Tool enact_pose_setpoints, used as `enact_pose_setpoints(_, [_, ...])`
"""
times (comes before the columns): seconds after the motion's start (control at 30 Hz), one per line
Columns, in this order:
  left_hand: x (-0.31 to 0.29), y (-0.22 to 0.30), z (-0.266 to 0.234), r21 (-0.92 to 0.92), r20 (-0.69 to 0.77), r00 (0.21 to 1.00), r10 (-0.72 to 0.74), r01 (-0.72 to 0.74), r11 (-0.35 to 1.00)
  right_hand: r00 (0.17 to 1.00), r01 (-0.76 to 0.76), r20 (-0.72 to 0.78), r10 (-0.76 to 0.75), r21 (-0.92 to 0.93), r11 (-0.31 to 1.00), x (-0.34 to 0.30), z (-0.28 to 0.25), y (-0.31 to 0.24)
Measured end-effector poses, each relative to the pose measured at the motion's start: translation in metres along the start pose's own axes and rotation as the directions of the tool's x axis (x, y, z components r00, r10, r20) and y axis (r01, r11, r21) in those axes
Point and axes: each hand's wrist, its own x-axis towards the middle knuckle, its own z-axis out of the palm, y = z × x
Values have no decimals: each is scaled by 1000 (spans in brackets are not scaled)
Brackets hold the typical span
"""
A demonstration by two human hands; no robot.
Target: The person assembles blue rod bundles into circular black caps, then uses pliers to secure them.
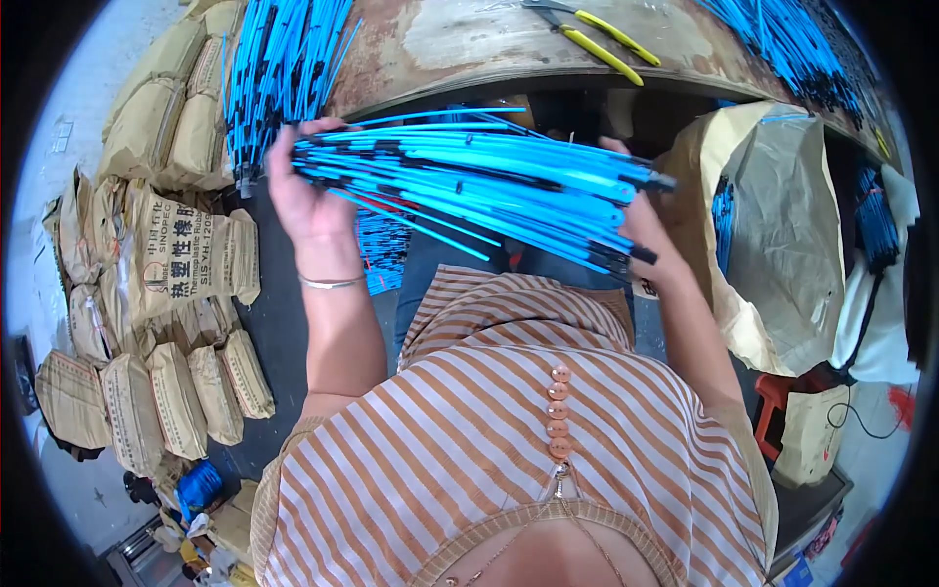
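A thick bundle of thin blue plastic strips with black ends (469, 166) lies crosswise in front of me, above my lap. My left hand (305, 191) is closed round its left end, palm up, with the fingertips showing at the top. At the right end, my right hand (641, 220) grips the bundle from behind and its fingers are mostly hidden. Toward the right the strips fan out wider, and a few loose tips stick out below. Just beyond my left hand, another pile of blue strips (284, 78) hangs over the table edge.
Yellow-handled pliers (606, 44) rest on the worn wooden table (460, 39). More blue strips (782, 49) lie at its far right. An open paper sack (714, 186) stands right of me with strips inside. Packed brown paper sacks (147, 127) fill the left side. Blue strips (381, 249) sit below the bundle.
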Motion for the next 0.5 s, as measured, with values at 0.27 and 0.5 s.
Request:
enact_pose_setpoints(0.27, [-43,-105,7,-416,-345,848,-402,245,875,878,448,-137,-458,571,688,35,28,-34])
enact_pose_setpoints(0.5, [-53,-112,-13,387,-338,773,-537,634,669,913,405,77,-401,-52,913,25,17,-86])
